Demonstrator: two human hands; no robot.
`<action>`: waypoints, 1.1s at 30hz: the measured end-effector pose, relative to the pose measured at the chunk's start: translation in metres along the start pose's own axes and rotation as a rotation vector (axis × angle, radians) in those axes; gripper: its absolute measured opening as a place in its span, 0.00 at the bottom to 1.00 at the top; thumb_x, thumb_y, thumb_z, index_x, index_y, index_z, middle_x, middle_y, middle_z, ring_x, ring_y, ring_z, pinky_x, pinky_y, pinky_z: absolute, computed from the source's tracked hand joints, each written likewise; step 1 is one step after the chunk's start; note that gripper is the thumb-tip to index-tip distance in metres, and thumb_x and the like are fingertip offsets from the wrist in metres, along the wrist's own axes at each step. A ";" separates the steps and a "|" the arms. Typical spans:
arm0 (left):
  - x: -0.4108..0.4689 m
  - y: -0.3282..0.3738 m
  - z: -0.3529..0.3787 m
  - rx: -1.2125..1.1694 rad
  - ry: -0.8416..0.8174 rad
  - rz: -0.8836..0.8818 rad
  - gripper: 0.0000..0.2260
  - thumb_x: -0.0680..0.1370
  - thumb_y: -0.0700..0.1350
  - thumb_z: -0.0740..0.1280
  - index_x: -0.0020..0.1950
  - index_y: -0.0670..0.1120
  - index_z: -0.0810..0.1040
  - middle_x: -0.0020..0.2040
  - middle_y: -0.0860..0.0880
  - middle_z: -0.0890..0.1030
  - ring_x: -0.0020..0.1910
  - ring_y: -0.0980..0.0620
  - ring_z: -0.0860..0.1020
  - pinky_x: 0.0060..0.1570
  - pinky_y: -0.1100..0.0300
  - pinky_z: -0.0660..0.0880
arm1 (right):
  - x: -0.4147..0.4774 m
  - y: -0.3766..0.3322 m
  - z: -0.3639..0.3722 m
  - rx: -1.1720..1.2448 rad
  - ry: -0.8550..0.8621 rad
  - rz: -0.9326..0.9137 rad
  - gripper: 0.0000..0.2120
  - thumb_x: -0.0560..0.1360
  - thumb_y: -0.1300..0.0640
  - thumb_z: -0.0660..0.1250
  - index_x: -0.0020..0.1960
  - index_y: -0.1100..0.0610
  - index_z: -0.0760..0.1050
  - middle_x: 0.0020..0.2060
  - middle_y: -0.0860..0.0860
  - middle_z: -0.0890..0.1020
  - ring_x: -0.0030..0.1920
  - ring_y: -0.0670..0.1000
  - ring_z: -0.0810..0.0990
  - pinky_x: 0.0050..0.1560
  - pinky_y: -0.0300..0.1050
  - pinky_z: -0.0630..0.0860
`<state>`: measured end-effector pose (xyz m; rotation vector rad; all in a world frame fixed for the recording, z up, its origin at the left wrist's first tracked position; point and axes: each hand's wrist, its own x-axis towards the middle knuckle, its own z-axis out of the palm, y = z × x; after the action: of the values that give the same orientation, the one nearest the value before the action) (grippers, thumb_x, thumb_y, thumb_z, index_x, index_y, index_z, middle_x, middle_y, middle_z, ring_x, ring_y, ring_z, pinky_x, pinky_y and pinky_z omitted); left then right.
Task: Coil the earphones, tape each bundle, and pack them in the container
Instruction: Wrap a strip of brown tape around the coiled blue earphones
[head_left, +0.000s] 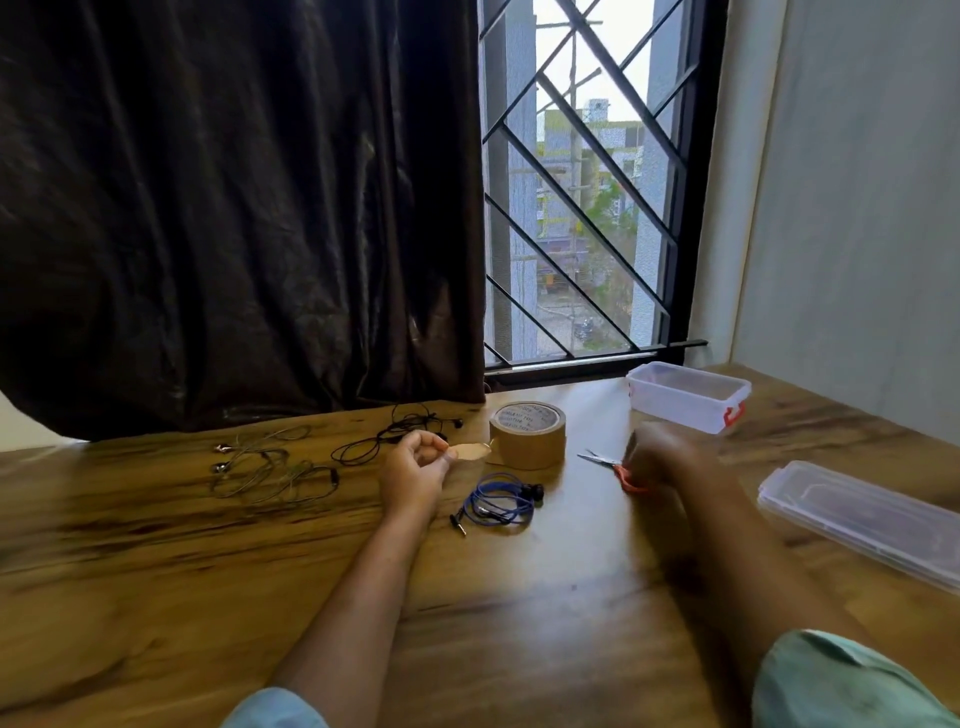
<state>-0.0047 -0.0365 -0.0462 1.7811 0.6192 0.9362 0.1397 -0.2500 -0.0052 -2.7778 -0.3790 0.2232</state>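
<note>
At the far left of the wooden table (156, 571), a grey earphone set (265, 467) lies loose and uncoiled, with a black earphone set (387, 434) sprawled just beside it nearer the dark curtain (234, 208). The left hand (415, 473) is closed in a pinch on the free end of a brown tape strip (470, 451), which runs across to the tape roll (527, 434) standing flat on the table. Below the strip, between the two forearms, the blue earphones (501, 501) lie coiled, their plug pointing left. Right of the roll, the right hand (657, 457) is blurred over the orange-handled scissors (605, 462), whose blades point left toward the roll; whether it grips them I cannot tell. Behind it, by the barred window (587, 182), the clear container (688, 396) with red clips stands open, and its lid (862, 517) rests well apart at the right edge.
</note>
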 end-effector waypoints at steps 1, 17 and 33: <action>0.000 0.000 0.000 0.000 -0.001 0.001 0.05 0.73 0.39 0.72 0.41 0.47 0.77 0.39 0.54 0.79 0.39 0.56 0.77 0.42 0.55 0.78 | 0.004 0.000 0.006 -0.014 0.100 -0.035 0.13 0.71 0.61 0.68 0.55 0.61 0.78 0.47 0.56 0.80 0.49 0.55 0.80 0.46 0.45 0.75; -0.007 0.010 0.001 -0.036 -0.039 0.031 0.06 0.74 0.38 0.70 0.41 0.47 0.76 0.38 0.52 0.79 0.39 0.56 0.77 0.35 0.65 0.73 | 0.001 -0.036 0.046 -0.086 0.457 -0.372 0.08 0.78 0.56 0.58 0.57 0.51 0.69 0.53 0.55 0.81 0.51 0.57 0.80 0.41 0.46 0.68; -0.013 0.018 0.007 -0.072 -0.128 0.064 0.03 0.74 0.37 0.70 0.43 0.42 0.77 0.39 0.47 0.81 0.38 0.52 0.78 0.39 0.60 0.76 | -0.026 -0.062 0.036 0.473 0.503 -0.567 0.14 0.75 0.42 0.64 0.56 0.47 0.78 0.46 0.46 0.81 0.51 0.51 0.78 0.54 0.50 0.71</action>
<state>-0.0066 -0.0568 -0.0350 1.7891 0.4447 0.8689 0.0937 -0.1898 -0.0145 -2.0611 -0.8244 -0.4525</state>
